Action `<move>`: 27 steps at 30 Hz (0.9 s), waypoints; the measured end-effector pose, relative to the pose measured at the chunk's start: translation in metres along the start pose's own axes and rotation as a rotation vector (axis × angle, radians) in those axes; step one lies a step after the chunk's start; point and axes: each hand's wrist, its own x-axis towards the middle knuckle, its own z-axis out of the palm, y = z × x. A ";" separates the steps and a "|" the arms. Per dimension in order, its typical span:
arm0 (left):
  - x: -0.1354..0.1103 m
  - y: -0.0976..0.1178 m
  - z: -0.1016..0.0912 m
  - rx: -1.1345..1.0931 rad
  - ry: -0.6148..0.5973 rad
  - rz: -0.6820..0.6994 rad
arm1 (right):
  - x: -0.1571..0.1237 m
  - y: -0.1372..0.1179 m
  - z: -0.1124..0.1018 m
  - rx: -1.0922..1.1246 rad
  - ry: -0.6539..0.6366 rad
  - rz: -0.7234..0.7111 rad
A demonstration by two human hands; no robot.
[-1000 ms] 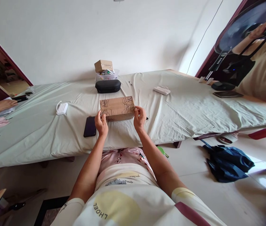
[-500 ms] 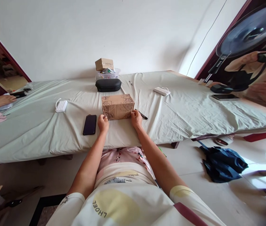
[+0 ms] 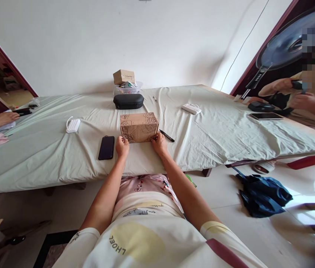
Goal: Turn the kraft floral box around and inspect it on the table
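Note:
A brown cardboard box [image 3: 139, 128] with dark swirling line drawings stands on the cloth-covered table in front of me. My left hand [image 3: 122, 146] has its fingers closed at the box's lower left front corner. At the lower right front corner, my right hand [image 3: 159, 143] pinches the box's edge. Just right of that hand lies a black pen [image 3: 166, 135] on the cloth. A dark smartphone [image 3: 106, 147] lies flat to the left of my left hand. The fingertips are partly hidden against the cardboard.
Behind the box sit a black zip case [image 3: 129, 101] and a clear plastic bin [image 3: 118, 90] with a small carton [image 3: 124, 76] on top. White power banks [image 3: 73, 125] lie left and right. A person [image 3: 311, 96] is at the right; another person's hand [image 3: 5, 120] shows far left.
My right hand has shifted slightly left along the box's lower corner, showing more of the pen. The box stays nearly in place. The person at right has moved their hands together.

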 end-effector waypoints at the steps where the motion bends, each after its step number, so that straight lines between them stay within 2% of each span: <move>1: 0.000 0.000 0.000 -0.003 0.000 0.000 | -0.001 0.000 0.000 -0.012 -0.005 -0.004; 7: -0.002 0.001 -0.001 0.028 0.015 0.046 | -0.003 -0.004 -0.002 -0.055 -0.051 -0.001; 14: -0.008 0.005 0.006 0.055 0.027 0.150 | -0.005 -0.007 -0.001 0.067 0.035 -0.093; 19: -0.015 0.016 0.006 0.181 0.026 0.243 | -0.013 -0.021 0.001 -0.040 0.163 -0.107; 23: -0.021 0.025 0.003 0.237 0.058 0.236 | -0.020 -0.035 -0.002 -0.142 0.141 -0.123; 27: -0.023 0.028 0.002 0.249 0.070 0.232 | -0.021 -0.037 -0.004 -0.172 0.136 -0.128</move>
